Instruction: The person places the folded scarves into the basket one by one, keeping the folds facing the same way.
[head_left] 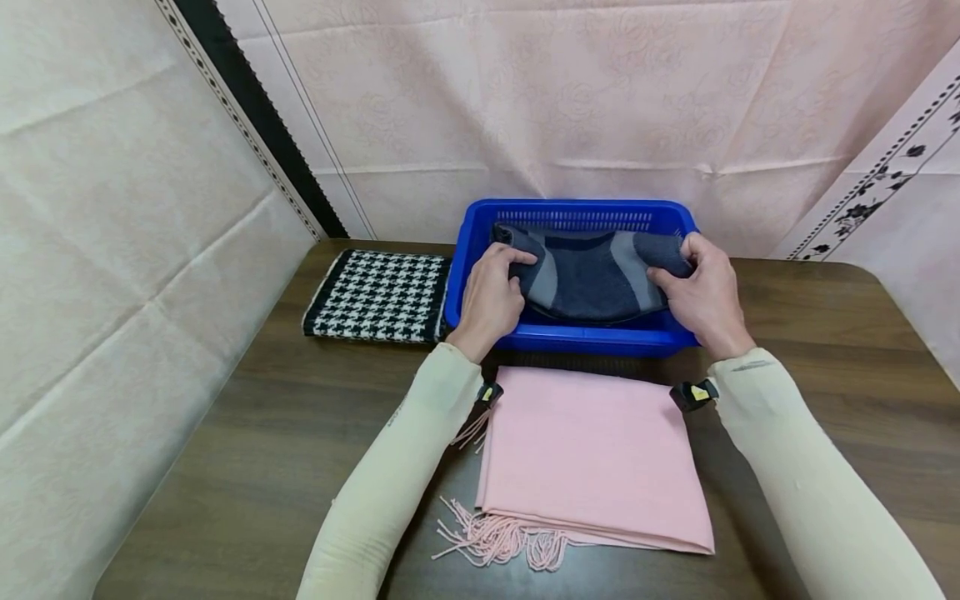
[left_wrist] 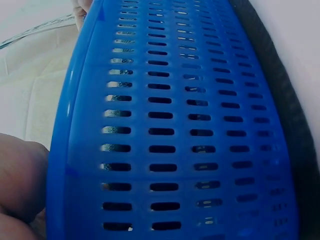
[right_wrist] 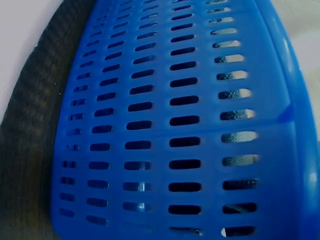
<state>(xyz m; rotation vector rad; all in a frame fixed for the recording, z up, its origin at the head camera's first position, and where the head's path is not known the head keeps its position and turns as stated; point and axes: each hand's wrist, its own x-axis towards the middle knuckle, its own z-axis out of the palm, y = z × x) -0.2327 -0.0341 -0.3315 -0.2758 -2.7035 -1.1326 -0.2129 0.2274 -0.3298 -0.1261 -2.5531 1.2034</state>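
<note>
A folded dark blue and grey scarf (head_left: 588,279) lies over the inside of a blue plastic basket (head_left: 592,340) in the head view. My left hand (head_left: 491,292) grips its left end, with the fingers bent over the cloth. At the other end, my right hand (head_left: 703,292) pinches the scarf, thumb on top; some of its fingers are hidden. Both wrists hang over the basket's front rim. The left wrist view shows the slotted basket wall (left_wrist: 175,140) filling the frame, with part of the left hand at the edge. Slots also fill the right wrist view's basket wall (right_wrist: 165,150).
A folded pink scarf (head_left: 592,458) with fringe lies on the wooden table (head_left: 285,467) in front of the basket. Left of the basket sits a folded black and white houndstooth scarf (head_left: 378,296). Pale cloth (head_left: 570,108) hangs behind the table.
</note>
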